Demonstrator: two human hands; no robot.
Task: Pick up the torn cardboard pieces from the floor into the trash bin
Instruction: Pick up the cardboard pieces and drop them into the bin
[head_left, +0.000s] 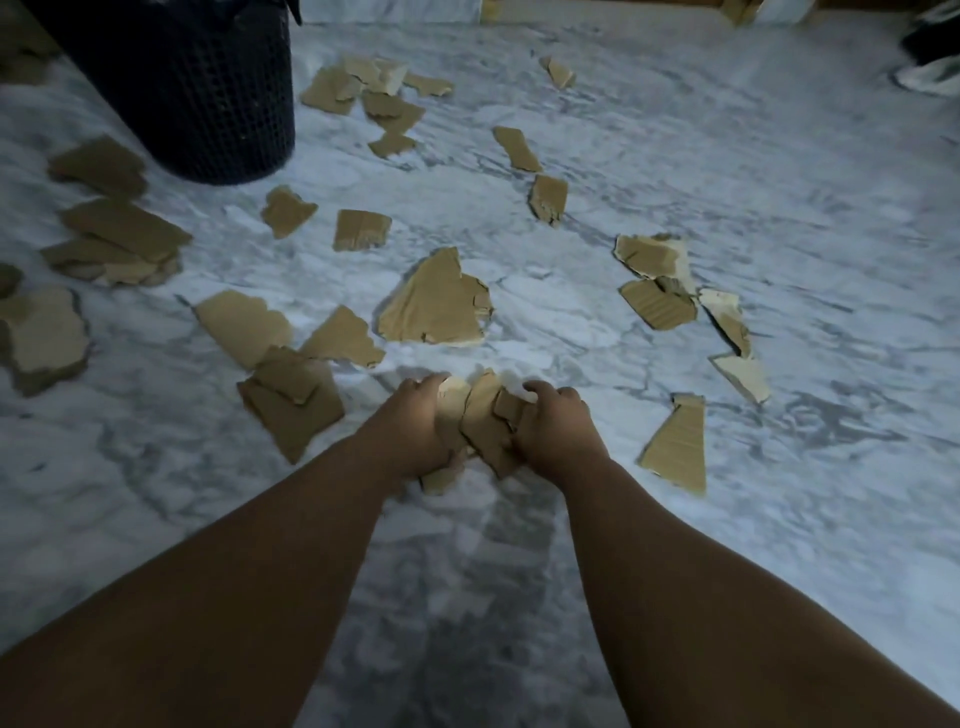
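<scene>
Both the left hand (415, 428) and right hand (557, 434) grip one cardboard bundle (483, 421) between them, low at the floor (701, 156); the trash bin (197, 88) stands well ahead-left, nearer the left hand.

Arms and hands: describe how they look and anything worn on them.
Two bare forearms, the left arm and right arm, show no sleeves. The left hand and right hand wear no gloves; no watch, bracelet or ring is visible.
</scene>
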